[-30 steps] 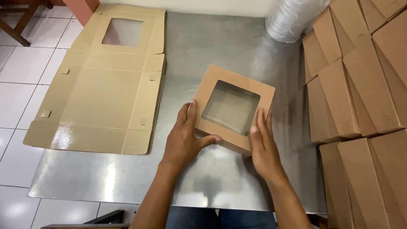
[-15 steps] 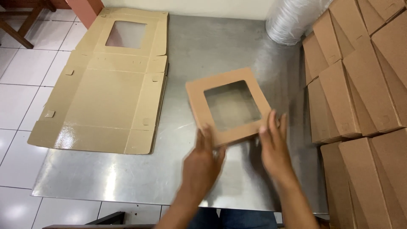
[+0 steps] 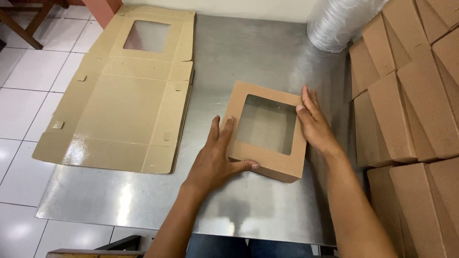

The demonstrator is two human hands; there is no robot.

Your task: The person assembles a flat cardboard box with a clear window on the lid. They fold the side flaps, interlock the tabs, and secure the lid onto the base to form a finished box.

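Observation:
A small brown cardboard box (image 3: 287,167) with a clear square window in its lid lies flat on the steel table (image 3: 248,62). My left hand (image 3: 217,160) presses against its left side, thumb hooked round the near left corner. My right hand (image 3: 313,122) lies flat against the box's right edge, fingers pointing away from me. Both hands clasp the box between them.
A stack of unfolded flat windowed box blanks (image 3: 126,100) lies on the table's left part, overhanging the edge. Several assembled brown boxes (image 3: 411,95) are piled along the right. A roll of silvery material (image 3: 342,21) stands at the back right. White floor tiles (image 3: 24,86) lie to the left.
The box was tilted up off the table in my hands; now it lies flat on the table, turned slightly, with a hand on each side.

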